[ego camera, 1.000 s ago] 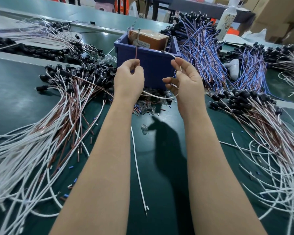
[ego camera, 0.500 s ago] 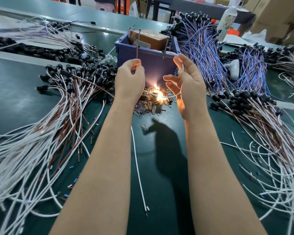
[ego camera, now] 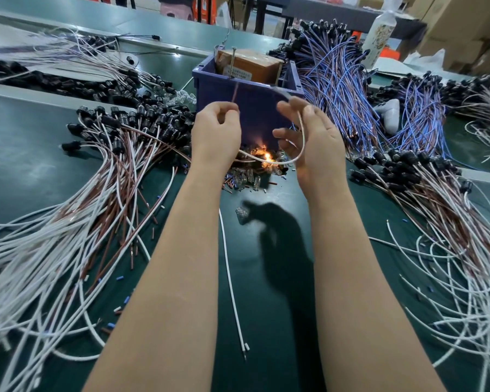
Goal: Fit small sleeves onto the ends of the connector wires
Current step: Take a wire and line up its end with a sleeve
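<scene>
Your left hand (ego camera: 215, 131) is raised in front of the blue bin (ego camera: 255, 114), fingers curled, thumb and forefinger pinching a brown lead (ego camera: 234, 93) whose blurred end sticks straight up. From under that hand a white lead (ego camera: 301, 148) loops right and up across your right hand (ego camera: 313, 137). That palm faces inward with the fingers half curled and the upper fingers holding the lead near its top, thumb apart. You cannot tell whether a sleeve sits on either end. Both hands are off the table (ego camera: 266, 321). Below them, at the foot of the bin, lies a heap (ego camera: 246, 176) of small clear and coloured pieces, with an orange glow (ego camera: 266, 158) at its far edge. A carton (ego camera: 249, 66) sits in the bin. One loose wire (ego camera: 230, 273) lies on the table between your forearms. White-and-brown bundles fan out on the left (ego camera: 68, 222) and right (ego camera: 436, 222), and blue bundles (ego camera: 337, 80) lie behind the bin on the right.
</scene>
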Demonstrator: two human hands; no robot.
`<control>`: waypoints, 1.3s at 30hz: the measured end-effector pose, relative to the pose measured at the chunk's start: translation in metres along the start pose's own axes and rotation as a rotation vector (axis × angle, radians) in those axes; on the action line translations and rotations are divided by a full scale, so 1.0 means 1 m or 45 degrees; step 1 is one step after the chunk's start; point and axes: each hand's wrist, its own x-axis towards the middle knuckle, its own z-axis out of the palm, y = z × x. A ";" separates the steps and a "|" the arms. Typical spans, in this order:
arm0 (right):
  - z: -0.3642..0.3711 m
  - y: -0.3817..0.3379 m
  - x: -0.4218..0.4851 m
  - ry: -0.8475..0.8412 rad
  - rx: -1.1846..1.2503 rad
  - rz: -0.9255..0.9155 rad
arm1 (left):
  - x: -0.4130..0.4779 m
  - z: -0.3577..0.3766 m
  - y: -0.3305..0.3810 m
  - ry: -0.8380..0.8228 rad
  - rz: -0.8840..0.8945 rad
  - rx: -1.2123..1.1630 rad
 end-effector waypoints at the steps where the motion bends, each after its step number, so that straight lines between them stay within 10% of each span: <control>1: -0.001 0.000 0.001 -0.010 0.028 0.062 | 0.001 0.000 -0.001 0.010 -0.025 -0.021; 8: 0.000 0.016 -0.006 -0.207 -0.880 0.437 | -0.002 0.005 -0.003 -0.017 -0.148 -0.046; 19: 0.008 0.013 -0.005 -0.211 -0.628 0.437 | -0.027 0.016 0.030 -0.338 -0.349 -0.927; 26: 0.002 -0.019 -0.003 0.129 -0.369 0.030 | -0.028 0.009 0.042 -0.015 -0.217 -0.314; 29: -0.002 -0.030 -0.005 0.037 -0.484 -0.059 | -0.030 0.007 0.042 -0.253 -0.110 0.026; 39: -0.046 -0.069 -0.048 -0.305 -1.109 0.133 | -0.050 0.050 0.065 -0.404 -0.101 -0.410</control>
